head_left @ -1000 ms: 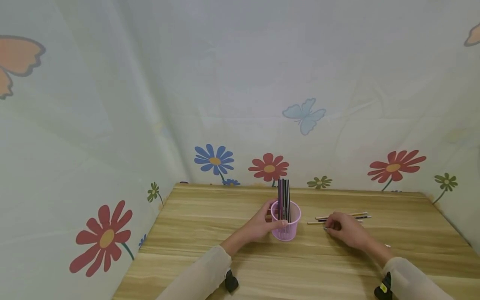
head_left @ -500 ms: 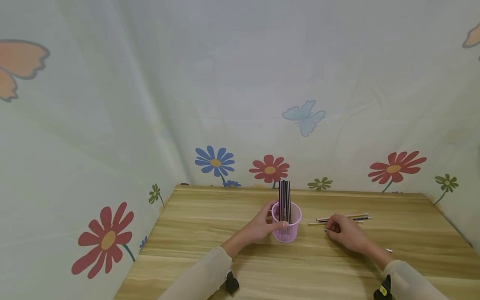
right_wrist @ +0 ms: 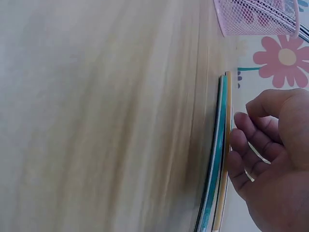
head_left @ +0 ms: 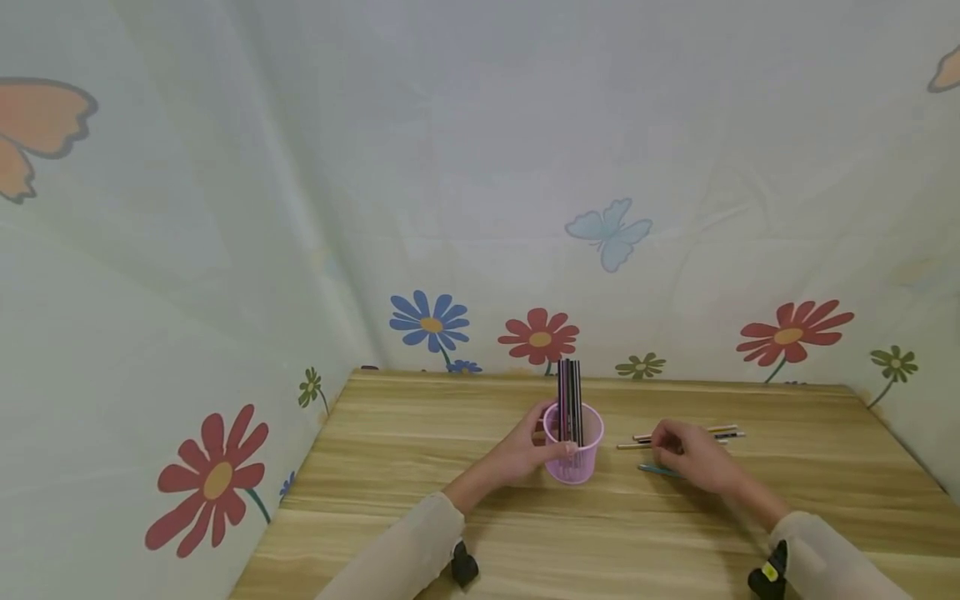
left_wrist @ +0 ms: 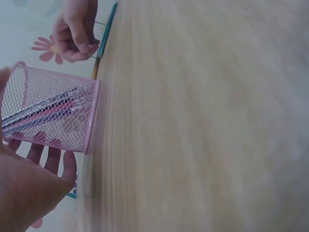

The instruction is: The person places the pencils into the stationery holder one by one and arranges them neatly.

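Note:
A pink mesh pencil cup (head_left: 577, 471) stands upright on the table, with several dark pencils (head_left: 568, 392) leaning inside it. My left hand (head_left: 525, 452) grips its left side, thumb across the front and fingers around the back. To the right, my right hand (head_left: 696, 460) hovers low over loose pencils, its fingers loosely bent and nothing visible between them. A teal pencil (head_left: 654, 470) pokes out below that hand. The right wrist view shows the teal pencil (right_wrist: 219, 135) lying alongside a yellow pencil (right_wrist: 228, 111), just past the fingertips.
More loose pencils (head_left: 723, 429) lie on the wooden table (head_left: 420, 433) behind the right hand. A pale curtain (head_left: 480, 167) printed with flowers and butterflies hangs behind and beside the table.
The teal pencil shows below the right hand, farther left than before; its white end no longer shows beside the wrist. The right fingers have shifted slightly. The left hand and cup stay put.

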Motion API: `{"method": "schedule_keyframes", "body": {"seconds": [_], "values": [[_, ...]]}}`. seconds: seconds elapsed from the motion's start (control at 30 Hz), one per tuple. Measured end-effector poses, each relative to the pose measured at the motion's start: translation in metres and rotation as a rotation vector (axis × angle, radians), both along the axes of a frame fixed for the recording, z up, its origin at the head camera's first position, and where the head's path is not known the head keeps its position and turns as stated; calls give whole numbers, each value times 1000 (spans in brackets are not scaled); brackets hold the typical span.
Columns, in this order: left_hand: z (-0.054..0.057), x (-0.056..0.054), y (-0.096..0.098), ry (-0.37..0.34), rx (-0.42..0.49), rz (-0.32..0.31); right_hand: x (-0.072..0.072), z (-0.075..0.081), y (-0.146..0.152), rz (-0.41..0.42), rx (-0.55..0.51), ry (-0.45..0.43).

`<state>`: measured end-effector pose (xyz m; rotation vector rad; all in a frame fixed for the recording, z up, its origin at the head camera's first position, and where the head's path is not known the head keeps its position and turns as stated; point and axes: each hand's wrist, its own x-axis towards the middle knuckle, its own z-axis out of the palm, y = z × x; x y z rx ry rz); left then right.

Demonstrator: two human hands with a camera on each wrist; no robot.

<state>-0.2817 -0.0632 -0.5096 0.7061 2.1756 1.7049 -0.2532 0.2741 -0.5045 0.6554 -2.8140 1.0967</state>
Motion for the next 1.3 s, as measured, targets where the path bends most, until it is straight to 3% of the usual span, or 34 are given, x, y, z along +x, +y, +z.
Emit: {"method": "schedule_keyframes", "body": {"seconds": [0.17,0.57,0.93,1.17,1.3], "values": [[0,0,0,0,1,-3,0,0,-2,83,34,0],[1,1,-1,3,3,-2,1,1,-7,182,40,20],[0,1,-2,8,-4,0,3,2,-14,179,93,-33],[1,1,-1,17,1,-3,2,1,-11,166,91,-24],[2,2,-1,16,-3,-3,-1,7,-10,170,79,-22]]}}
